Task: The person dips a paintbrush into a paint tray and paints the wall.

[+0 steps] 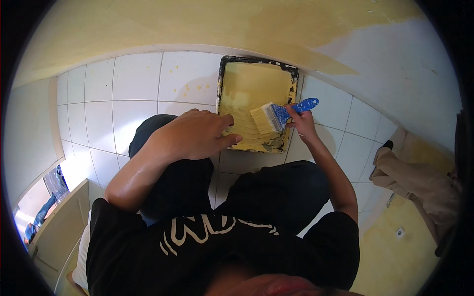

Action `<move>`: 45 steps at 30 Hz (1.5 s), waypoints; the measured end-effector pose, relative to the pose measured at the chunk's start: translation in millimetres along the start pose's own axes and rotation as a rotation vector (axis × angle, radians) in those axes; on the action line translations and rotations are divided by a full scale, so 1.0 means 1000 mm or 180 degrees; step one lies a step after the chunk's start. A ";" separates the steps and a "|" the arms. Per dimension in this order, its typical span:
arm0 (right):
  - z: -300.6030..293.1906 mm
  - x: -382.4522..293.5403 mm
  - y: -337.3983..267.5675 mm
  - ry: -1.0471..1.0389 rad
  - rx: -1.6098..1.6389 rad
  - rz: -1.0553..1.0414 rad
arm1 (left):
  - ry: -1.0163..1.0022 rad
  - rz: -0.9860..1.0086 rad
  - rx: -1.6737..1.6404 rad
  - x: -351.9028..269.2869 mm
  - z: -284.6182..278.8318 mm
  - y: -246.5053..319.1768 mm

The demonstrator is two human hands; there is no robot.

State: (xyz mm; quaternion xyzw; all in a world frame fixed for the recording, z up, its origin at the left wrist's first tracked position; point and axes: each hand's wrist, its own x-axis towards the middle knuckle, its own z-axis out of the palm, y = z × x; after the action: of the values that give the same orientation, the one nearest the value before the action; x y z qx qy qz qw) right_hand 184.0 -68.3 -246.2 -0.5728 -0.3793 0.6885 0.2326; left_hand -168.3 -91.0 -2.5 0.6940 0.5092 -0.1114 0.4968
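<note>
A wide paintbrush (283,114) with a blue, paint-spattered handle is held in my right hand (303,124) at the right side of the paint tray. Its yellow-coated bristles (262,121) are over the tray's near half; I cannot tell whether they touch the paint. The black paint tray (221,74) lies on the floor before my knees, holding yellow paint (255,79) with streaks in the near part. My left hand (200,131) hovers by the tray's left edge, fingers loosely bent and apart, holding nothing.
Yellow paint drops (187,87) dot the white floor tiles (135,81) left of the tray. Behind it rises a wall (207,26), part yellow and part white (400,55). Brown cloth (411,177) hangs at the right. A door (59,218) stands at the lower left.
</note>
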 end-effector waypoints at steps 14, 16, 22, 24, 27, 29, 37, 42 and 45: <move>-0.012 -0.012 -0.002 -0.0373 0.1401 0.0334 | -0.0115 -0.0108 0.0053 0.001 -0.002 0.000; -0.021 -0.014 -0.011 -0.0595 0.1713 0.0298 | -0.0144 -0.0175 0.0081 0.004 -0.004 -0.001; -0.045 -0.016 -0.032 -0.1283 0.2240 0.0367 | -0.0258 -0.0428 0.0200 0.017 -0.006 -0.003; -0.045 -0.019 -0.031 -0.1106 0.2430 0.0525 | -0.0323 -0.0477 0.0105 0.021 -0.005 -0.006; -0.041 -0.022 -0.028 -0.0937 0.2543 0.0785 | -0.0460 -0.0426 0.0094 0.025 -0.005 -0.014; -0.040 -0.022 -0.028 -0.0952 0.2388 0.0919 | -0.0379 -0.0433 0.0123 0.026 -0.006 -0.019; -0.040 -0.017 -0.035 -0.1452 0.1895 0.0219 | -0.0052 -0.0397 -0.0026 0.014 -0.008 -0.013; -0.038 -0.057 -0.080 -0.1308 0.2479 0.0147 | 0.0665 -0.0346 -0.0160 -0.024 -0.030 0.015; -0.028 -0.107 -0.134 -0.0949 0.2259 0.0098 | 0.0803 -0.0546 -0.0354 -0.053 -0.043 0.046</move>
State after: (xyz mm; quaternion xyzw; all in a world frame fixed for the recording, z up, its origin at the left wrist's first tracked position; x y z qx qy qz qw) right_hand 221.0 -60.6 -76.6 -0.3558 -0.1385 0.8561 0.3484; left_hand -169.6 -87.5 79.7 0.6278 0.6303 -0.0369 0.4552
